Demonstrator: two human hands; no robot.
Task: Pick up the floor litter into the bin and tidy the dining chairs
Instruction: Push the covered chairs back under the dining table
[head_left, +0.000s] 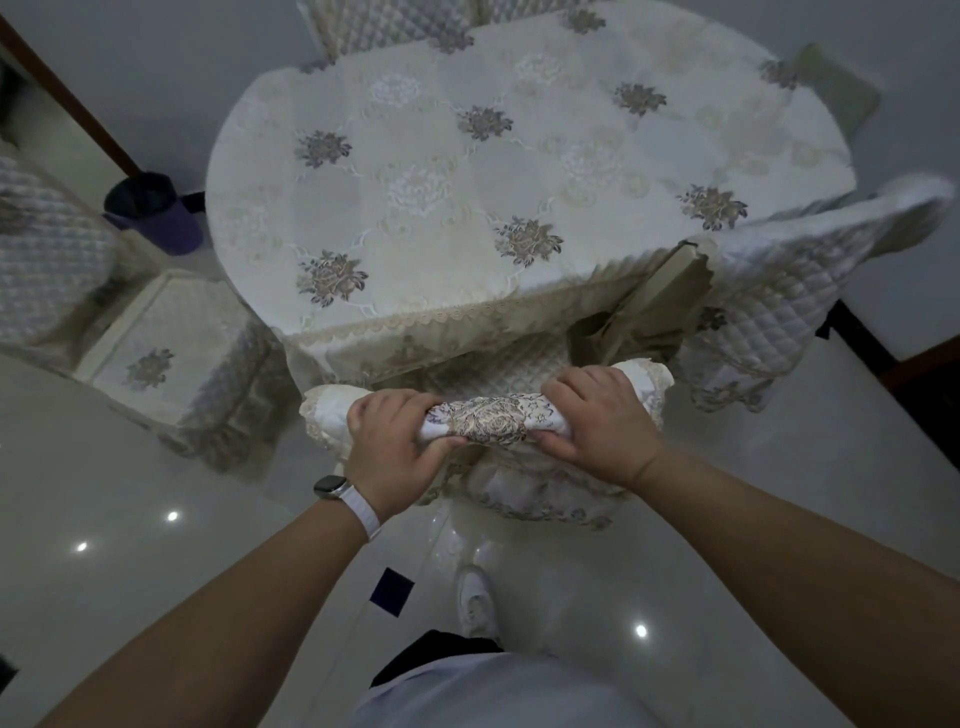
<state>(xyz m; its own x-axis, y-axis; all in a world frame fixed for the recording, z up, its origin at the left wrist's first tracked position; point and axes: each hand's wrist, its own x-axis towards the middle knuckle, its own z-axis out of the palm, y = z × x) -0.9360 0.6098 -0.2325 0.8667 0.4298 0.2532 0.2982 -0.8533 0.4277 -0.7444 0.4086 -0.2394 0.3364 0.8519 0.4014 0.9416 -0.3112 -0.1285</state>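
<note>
A dining chair (488, 423) with a cream embroidered cover stands right in front of me, its seat tucked under the table's near edge. My left hand (397, 439) grips the left part of its top rail. My right hand (597, 423) grips the right part of the same rail. A dark purple bin (156, 215) stands on the floor to the left of the table. No litter shows on the visible floor.
The table (519, 171) carries a cream floral cloth. Covered chairs stand at the left (171, 353), the far left (47, 260), the right (779, 291) and the back (384, 26). My shoe (475, 600) rests on glossy white tiles.
</note>
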